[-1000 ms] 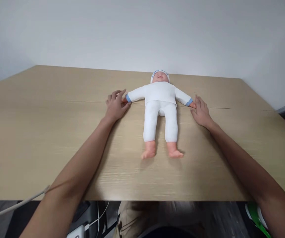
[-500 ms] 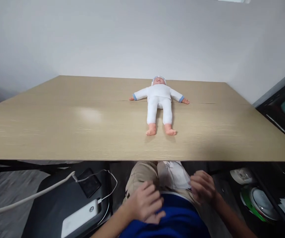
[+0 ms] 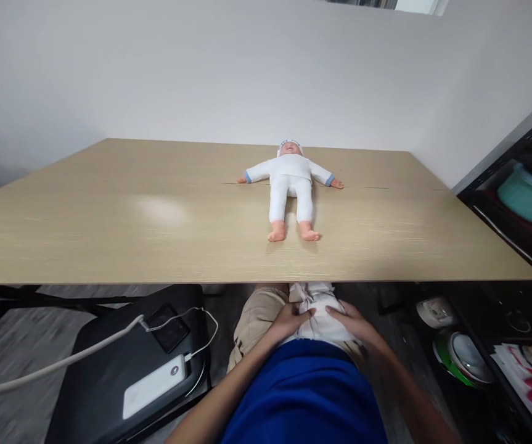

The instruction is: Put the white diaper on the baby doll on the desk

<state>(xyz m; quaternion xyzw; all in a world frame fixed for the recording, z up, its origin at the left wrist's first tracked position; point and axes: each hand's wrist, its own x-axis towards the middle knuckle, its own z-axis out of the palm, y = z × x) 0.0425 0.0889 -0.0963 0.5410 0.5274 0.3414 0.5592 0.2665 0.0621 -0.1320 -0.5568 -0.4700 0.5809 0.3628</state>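
Note:
A white diaper (image 3: 323, 306) with gathered, ruffled edges lies across my lap below the table's front edge. On its left side my left hand (image 3: 290, 322) has closed, the thumb lying over the white material. My right hand (image 3: 352, 320) grips the opposite side in the same way, thumb on top. The fingers underneath are mostly hidden. Up on the table (image 3: 155, 246), a baby doll (image 3: 291, 185) in white clothes with blue cuffs and a printed cap lies on its back, arms spread, feet toward me. Neither hand touches it.
A black chair (image 3: 94, 382) at left holds a white power bank (image 3: 155, 386), a dark phone-like device (image 3: 168, 327) and a cable. On the right, a dark shelf (image 3: 492, 228) carries a teal container (image 3: 531, 194), lidded containers and papers. A wall stands behind the table.
Both hands have come down and forward onto the diaper and taken hold of its sides; before, they hovered apart over my lap. The view has shifted slightly to the right.

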